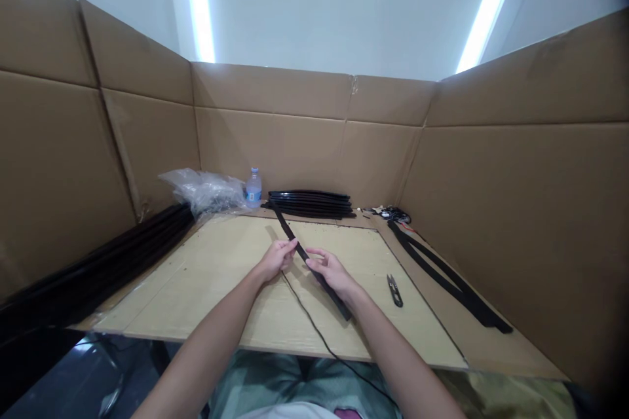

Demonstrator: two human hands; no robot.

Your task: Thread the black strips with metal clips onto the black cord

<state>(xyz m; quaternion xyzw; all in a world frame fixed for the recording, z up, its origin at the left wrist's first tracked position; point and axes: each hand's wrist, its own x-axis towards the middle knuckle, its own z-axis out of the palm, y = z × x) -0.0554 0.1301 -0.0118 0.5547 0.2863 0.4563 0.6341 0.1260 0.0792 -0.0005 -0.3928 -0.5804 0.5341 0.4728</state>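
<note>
A long black strip (286,230) runs diagonally over the wooden board (221,275), from the back middle down to the front right. My left hand (276,259) pinches it near its middle with curled fingers. My right hand (330,270) grips the same strip just to the right, fingers wrapped over it. A thin black cord (314,327) trails from between my hands toward my lap.
Small black snips (394,290) lie right of my hands. Black strips (442,275) lie along the right wall, a stack of black strips (312,203) at the back, and long black strips (93,268) on the left. A water bottle (253,187) and plastic bag (206,191) stand behind. Cardboard walls (515,209) surround the board.
</note>
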